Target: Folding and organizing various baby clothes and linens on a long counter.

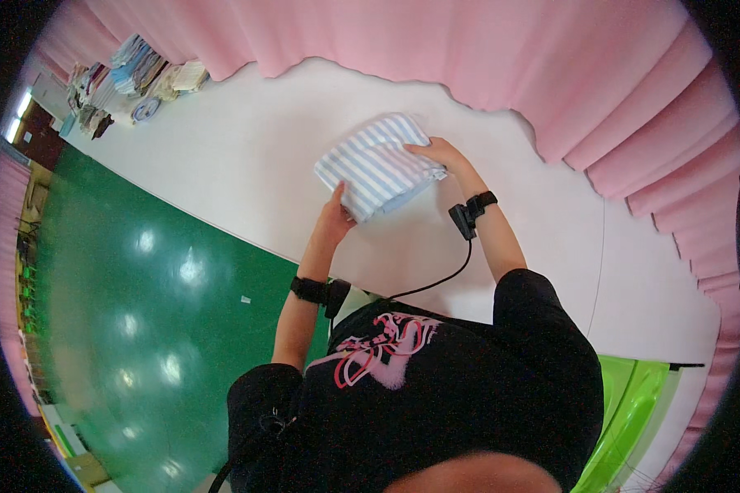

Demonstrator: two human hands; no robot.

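A folded cloth (378, 164) with light blue and white stripes is held between my two hands over the white table. My left hand (335, 215) grips its near left corner, thumb on top and the other fingers mostly hidden underneath. At the right edge, my right hand (437, 153) holds the cloth the same way, with its thumb lying across the stripes. Whether the cloth touches the table or is lifted a little above it, I cannot tell. Its exact kind does not show.
Stacks of folded cloths (136, 66) stand at the table's far left end. Pink curtains (436, 41) hang along its far and right sides. A black cable (436, 283) runs from my right wristband toward my body. Green floor (164, 329) lies left of the white table (247, 140).
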